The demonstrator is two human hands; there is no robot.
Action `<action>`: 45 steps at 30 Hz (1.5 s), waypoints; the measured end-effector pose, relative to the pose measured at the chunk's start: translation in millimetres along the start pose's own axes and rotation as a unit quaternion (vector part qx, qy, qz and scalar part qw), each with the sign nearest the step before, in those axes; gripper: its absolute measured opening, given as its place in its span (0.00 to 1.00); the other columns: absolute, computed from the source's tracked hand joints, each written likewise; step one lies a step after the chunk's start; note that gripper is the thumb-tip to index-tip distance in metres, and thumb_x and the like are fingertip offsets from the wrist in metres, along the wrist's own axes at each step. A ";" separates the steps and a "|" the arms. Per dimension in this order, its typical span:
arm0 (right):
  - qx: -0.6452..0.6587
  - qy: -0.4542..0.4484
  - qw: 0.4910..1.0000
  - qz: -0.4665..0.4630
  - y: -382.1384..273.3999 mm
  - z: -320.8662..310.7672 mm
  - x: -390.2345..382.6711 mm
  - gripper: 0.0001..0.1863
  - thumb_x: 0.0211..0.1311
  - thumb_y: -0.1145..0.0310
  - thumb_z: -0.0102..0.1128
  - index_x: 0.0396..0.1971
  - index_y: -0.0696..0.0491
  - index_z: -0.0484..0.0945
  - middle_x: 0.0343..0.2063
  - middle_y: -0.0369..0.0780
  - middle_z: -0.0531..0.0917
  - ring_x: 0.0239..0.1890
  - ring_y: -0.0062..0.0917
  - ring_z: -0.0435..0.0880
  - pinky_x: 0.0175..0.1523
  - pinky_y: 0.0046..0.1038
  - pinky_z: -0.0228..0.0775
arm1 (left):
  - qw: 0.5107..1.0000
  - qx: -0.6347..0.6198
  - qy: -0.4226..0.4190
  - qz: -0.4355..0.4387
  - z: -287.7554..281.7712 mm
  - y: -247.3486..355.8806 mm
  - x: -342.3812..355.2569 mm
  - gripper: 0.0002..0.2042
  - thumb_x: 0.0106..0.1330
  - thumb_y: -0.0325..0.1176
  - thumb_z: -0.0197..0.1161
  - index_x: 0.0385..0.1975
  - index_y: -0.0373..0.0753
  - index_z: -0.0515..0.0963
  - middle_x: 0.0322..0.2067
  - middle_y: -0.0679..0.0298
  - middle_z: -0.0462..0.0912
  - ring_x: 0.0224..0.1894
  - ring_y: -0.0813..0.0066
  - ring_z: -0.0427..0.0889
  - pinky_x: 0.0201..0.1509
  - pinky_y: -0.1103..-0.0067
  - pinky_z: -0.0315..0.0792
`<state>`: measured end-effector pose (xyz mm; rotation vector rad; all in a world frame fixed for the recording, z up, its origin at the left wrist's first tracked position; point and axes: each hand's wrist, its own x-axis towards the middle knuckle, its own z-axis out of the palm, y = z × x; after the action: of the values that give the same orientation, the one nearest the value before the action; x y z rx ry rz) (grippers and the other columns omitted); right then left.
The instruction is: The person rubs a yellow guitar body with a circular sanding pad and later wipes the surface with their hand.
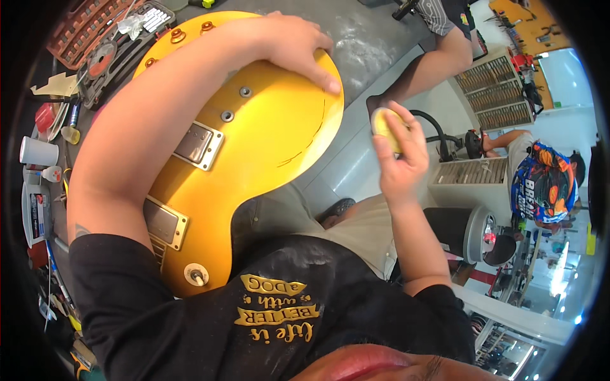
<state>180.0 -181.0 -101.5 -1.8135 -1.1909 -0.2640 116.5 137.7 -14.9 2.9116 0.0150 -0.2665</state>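
A gold-yellow electric guitar (279,120) leans slantwise against me, with pickups (198,146), knobs (177,35) and a toggle switch (196,275) on its top. Broken dark curved lines run near its right edge. My left forearm lies across the body. My left hand (295,47) grips the far end, its thumb flat on the top and its fingertips partly hidden over the rim. Off the guitar's right side, my right hand (403,152) is raised, slightly blurred, with a round yellow pad (386,129) pinched between thumb and fingers.
A dark workbench (375,47) with whitish dust lies beyond the guitar. At left are an open tool case (105,60), a white cup (38,151) and loose tools. Another person's arm (426,76) reaches in at upper right; someone in a colourful shirt (546,184) is farther right, near a bin (454,233).
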 end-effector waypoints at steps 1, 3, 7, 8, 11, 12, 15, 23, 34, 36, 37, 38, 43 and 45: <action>0.023 0.037 0.998 0.041 6.7 -5.3 -6.5 0.23 0.70 0.69 0.78 0.62 0.59 0.89 0.66 0.51 0.84 0.62 0.38 0.87 0.65 0.36 0.81 | 1.000 0.003 0.004 -0.002 1.2 1.8 1.5 0.47 0.63 0.76 0.68 0.71 0.43 0.83 0.68 0.52 0.83 0.76 0.50 0.75 0.79 0.54 0.65; 0.037 0.044 0.997 0.045 20.7 -7.4 -27.8 0.22 0.71 0.69 0.77 0.62 0.59 0.89 0.66 0.51 0.84 0.62 0.37 0.87 0.66 0.36 0.81 | 0.999 0.005 0.010 0.049 3.9 7.0 2.2 0.52 0.50 0.76 0.77 0.70 0.42 0.83 0.68 0.52 0.83 0.74 0.50 0.78 0.81 0.55 0.63; 0.047 0.028 0.990 0.130 13.8 -3.6 -64.5 0.21 0.73 0.70 0.75 0.62 0.60 0.89 0.66 0.51 0.84 0.63 0.36 0.87 0.67 0.35 0.81 | 0.998 -0.059 -0.020 -0.012 -3.4 14.8 3.6 0.50 0.52 0.73 0.78 0.70 0.41 0.83 0.65 0.51 0.86 0.70 0.50 0.82 0.82 0.54 0.61; 0.059 0.039 0.989 0.133 15.2 1.6 -70.4 0.21 0.73 0.70 0.75 0.62 0.61 0.88 0.66 0.51 0.84 0.63 0.36 0.87 0.67 0.35 0.80 | 0.998 -0.057 -0.023 -0.010 -0.7 9.5 5.7 0.50 0.52 0.73 0.78 0.70 0.41 0.83 0.65 0.51 0.86 0.70 0.50 0.82 0.82 0.54 0.61; 0.102 0.066 0.980 0.155 17.0 10.1 -78.5 0.21 0.73 0.70 0.75 0.62 0.62 0.88 0.66 0.51 0.84 0.63 0.35 0.87 0.67 0.35 0.80 | 0.995 -0.095 0.005 -0.039 4.2 -4.0 13.4 0.50 0.55 0.79 0.73 0.66 0.40 0.86 0.59 0.52 0.90 0.64 0.49 0.87 0.76 0.47 0.63; 0.101 0.070 0.980 0.157 16.4 10.6 -79.1 0.21 0.73 0.70 0.75 0.62 0.62 0.88 0.66 0.51 0.84 0.63 0.35 0.87 0.67 0.35 0.80 | 0.996 -0.068 0.012 -0.064 4.2 -5.2 15.3 0.49 0.57 0.79 0.72 0.66 0.39 0.86 0.59 0.51 0.90 0.65 0.49 0.86 0.76 0.48 0.62; 0.105 0.061 0.982 0.144 14.5 12.4 -77.2 0.21 0.74 0.70 0.75 0.62 0.62 0.88 0.65 0.51 0.84 0.62 0.35 0.87 0.67 0.34 0.80 | 0.991 -0.044 0.042 -0.117 5.6 -12.2 16.8 0.47 0.61 0.78 0.69 0.64 0.39 0.87 0.59 0.51 0.90 0.68 0.50 0.84 0.77 0.48 0.59; 0.095 0.047 0.984 0.141 14.6 14.9 -81.5 0.21 0.74 0.68 0.75 0.62 0.62 0.88 0.64 0.50 0.85 0.62 0.36 0.87 0.67 0.35 0.80 | 0.975 -0.078 0.003 -0.206 -1.2 -15.6 20.4 0.40 0.72 0.74 0.62 0.61 0.39 0.88 0.61 0.53 0.90 0.70 0.48 0.81 0.79 0.46 0.53; 0.108 0.055 0.980 0.158 16.8 19.5 -78.6 0.23 0.76 0.68 0.71 0.65 0.63 0.86 0.65 0.51 0.85 0.67 0.38 0.84 0.73 0.37 0.75 | 0.987 -0.007 -0.005 -0.163 2.5 3.0 14.5 0.57 0.52 0.85 0.69 0.71 0.41 0.82 0.66 0.48 0.85 0.78 0.46 0.73 0.84 0.40 0.50; 0.115 0.059 0.979 0.161 18.5 21.8 -76.8 0.23 0.77 0.69 0.70 0.66 0.63 0.85 0.66 0.52 0.84 0.69 0.39 0.83 0.74 0.37 0.74 | 0.990 -0.002 -0.005 -0.143 4.4 14.1 8.3 0.59 0.49 0.84 0.71 0.73 0.41 0.80 0.68 0.48 0.83 0.79 0.45 0.70 0.84 0.38 0.48; 0.142 0.064 0.973 0.169 17.9 22.1 -75.0 0.24 0.77 0.69 0.69 0.67 0.64 0.84 0.66 0.52 0.84 0.70 0.39 0.82 0.76 0.38 0.72 | 0.993 0.004 -0.003 -0.121 5.1 19.8 6.0 0.61 0.46 0.84 0.73 0.74 0.41 0.78 0.70 0.48 0.80 0.81 0.45 0.67 0.85 0.36 0.46; 0.169 0.070 0.967 0.177 17.6 22.3 -73.7 0.24 0.77 0.70 0.68 0.68 0.64 0.83 0.67 0.52 0.83 0.71 0.40 0.81 0.77 0.38 0.71 | 0.993 0.002 -0.004 -0.120 5.7 25.0 3.4 0.61 0.46 0.84 0.73 0.74 0.41 0.78 0.70 0.48 0.80 0.81 0.45 0.67 0.85 0.36 0.46; 0.158 0.058 0.971 0.170 20.1 22.6 -73.5 0.24 0.77 0.70 0.68 0.68 0.65 0.83 0.68 0.53 0.83 0.71 0.39 0.81 0.77 0.38 0.71 | 0.998 0.042 -0.042 -0.030 2.5 45.5 -8.2 0.62 0.48 0.81 0.76 0.79 0.42 0.72 0.74 0.46 0.75 0.84 0.42 0.62 0.87 0.34 0.42; 0.163 0.055 0.970 0.173 20.3 23.3 -74.6 0.24 0.77 0.71 0.68 0.68 0.65 0.83 0.68 0.53 0.83 0.72 0.39 0.81 0.77 0.38 0.71 | 0.998 0.045 -0.037 -0.029 4.3 44.5 -7.8 0.61 0.49 0.81 0.75 0.79 0.42 0.73 0.74 0.46 0.75 0.84 0.43 0.63 0.87 0.34 0.42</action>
<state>151.9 -210.9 -171.1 -1.6546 -0.7711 0.0322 109.4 93.5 -8.1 2.9915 0.0765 -0.3931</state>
